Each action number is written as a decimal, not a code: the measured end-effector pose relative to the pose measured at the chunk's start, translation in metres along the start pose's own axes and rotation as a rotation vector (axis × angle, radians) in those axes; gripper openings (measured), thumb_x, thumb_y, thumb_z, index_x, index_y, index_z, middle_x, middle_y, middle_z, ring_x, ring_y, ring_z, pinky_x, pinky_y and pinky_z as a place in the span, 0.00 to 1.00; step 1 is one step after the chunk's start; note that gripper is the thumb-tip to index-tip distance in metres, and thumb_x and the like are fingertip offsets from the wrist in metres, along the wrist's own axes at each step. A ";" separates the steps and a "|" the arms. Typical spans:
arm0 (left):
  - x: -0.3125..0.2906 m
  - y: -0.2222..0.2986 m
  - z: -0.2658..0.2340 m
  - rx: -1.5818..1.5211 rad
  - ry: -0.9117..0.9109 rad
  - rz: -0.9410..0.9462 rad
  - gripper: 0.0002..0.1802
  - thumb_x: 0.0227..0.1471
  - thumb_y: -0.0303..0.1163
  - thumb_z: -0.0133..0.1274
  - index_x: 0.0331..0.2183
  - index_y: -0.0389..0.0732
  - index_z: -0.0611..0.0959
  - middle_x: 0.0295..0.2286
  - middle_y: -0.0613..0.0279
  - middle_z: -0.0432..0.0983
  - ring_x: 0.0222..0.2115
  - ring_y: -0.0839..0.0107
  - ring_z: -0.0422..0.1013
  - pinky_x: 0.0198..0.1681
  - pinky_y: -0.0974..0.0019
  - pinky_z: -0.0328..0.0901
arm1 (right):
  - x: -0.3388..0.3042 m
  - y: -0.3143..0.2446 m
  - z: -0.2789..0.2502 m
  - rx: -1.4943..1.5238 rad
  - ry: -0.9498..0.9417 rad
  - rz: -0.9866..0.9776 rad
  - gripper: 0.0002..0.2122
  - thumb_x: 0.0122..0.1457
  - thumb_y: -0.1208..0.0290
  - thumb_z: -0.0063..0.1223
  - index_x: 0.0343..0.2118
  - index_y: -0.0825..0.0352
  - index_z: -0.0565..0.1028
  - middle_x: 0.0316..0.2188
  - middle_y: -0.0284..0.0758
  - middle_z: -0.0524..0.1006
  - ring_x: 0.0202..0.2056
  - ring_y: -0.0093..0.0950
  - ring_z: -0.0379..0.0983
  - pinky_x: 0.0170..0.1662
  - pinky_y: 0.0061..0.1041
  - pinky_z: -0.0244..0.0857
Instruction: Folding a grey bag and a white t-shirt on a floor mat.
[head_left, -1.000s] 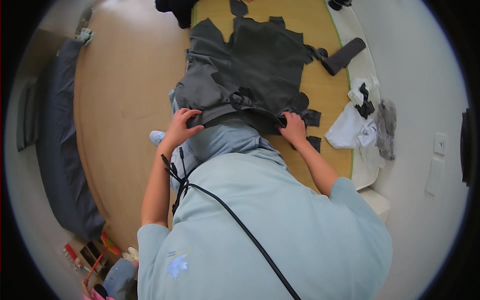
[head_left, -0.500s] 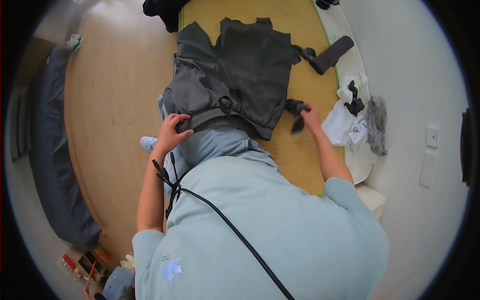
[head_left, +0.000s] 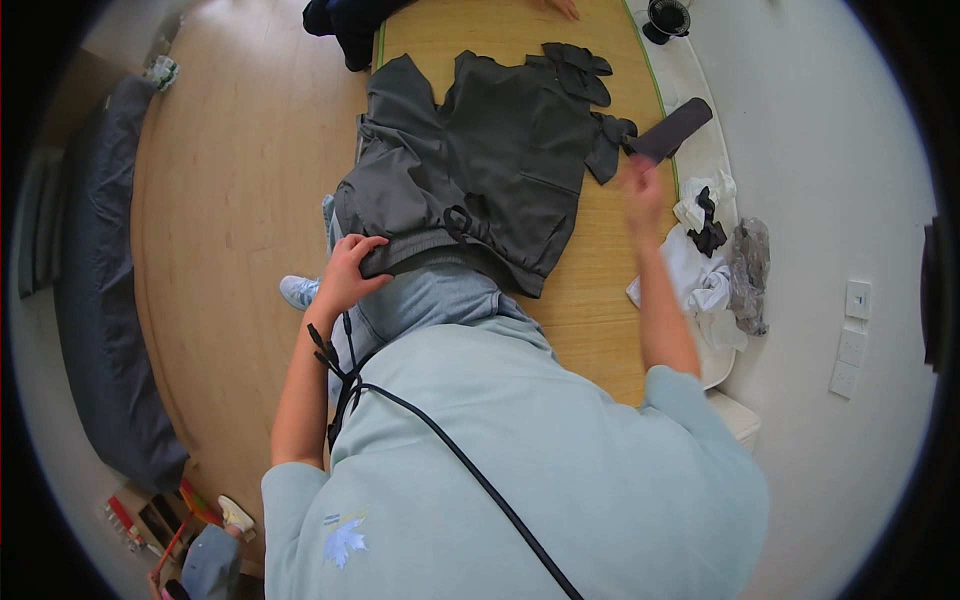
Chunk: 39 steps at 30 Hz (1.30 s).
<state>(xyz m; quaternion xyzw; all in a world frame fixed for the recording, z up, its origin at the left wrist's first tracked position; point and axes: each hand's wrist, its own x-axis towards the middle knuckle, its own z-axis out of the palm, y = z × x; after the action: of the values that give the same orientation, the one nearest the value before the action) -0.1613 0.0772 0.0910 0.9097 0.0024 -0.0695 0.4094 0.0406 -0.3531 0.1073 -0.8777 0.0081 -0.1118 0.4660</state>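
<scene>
A pair of dark grey shorts [head_left: 500, 140], with an elastic waistband and black drawstring, lies spread out with its waistband against my lap. My left hand [head_left: 350, 275] rests at the left end of the waistband, fingertips on the cloth and thumb held apart. Past the right side of the shorts, my right hand [head_left: 643, 200] is smeared by motion, so its fingers cannot be read. Just beyond it is a dark grey roll [head_left: 675, 130]. Small dark cloth pieces [head_left: 606, 147] lie between the roll and the shorts; a further dark cloth piece [head_left: 578, 72] lies at their far right corner.
The yellow wooden surface [head_left: 590, 320] has a raised white ledge along its right side. White cloth [head_left: 700, 280] and a crumpled clear bag [head_left: 750, 275] lie there, with a black round object [head_left: 665, 20] farther off. Another person's hand [head_left: 565, 8] shows at the top edge.
My right hand has moved away from me, towards the roll; the dark cloth formerly at it no longer shows there. A dark cloth piece now shows at the shorts' far right corner.
</scene>
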 end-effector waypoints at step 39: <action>-0.037 0.025 -0.070 0.040 -0.053 -0.017 0.31 0.34 0.17 0.59 0.46 0.45 0.77 0.50 0.58 0.68 0.51 0.60 0.65 0.53 0.62 0.62 | -0.151 -0.015 -0.041 0.458 -1.483 0.644 0.34 0.46 0.67 0.66 0.57 0.66 0.64 0.53 0.34 0.67 0.53 0.23 0.61 0.56 0.24 0.55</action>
<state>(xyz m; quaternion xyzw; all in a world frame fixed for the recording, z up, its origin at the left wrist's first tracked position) -0.1874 0.1150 0.1600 0.9154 -0.0021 -0.0969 0.3906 -0.1161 -0.3601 0.1130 -0.5622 -0.0732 0.6335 0.5265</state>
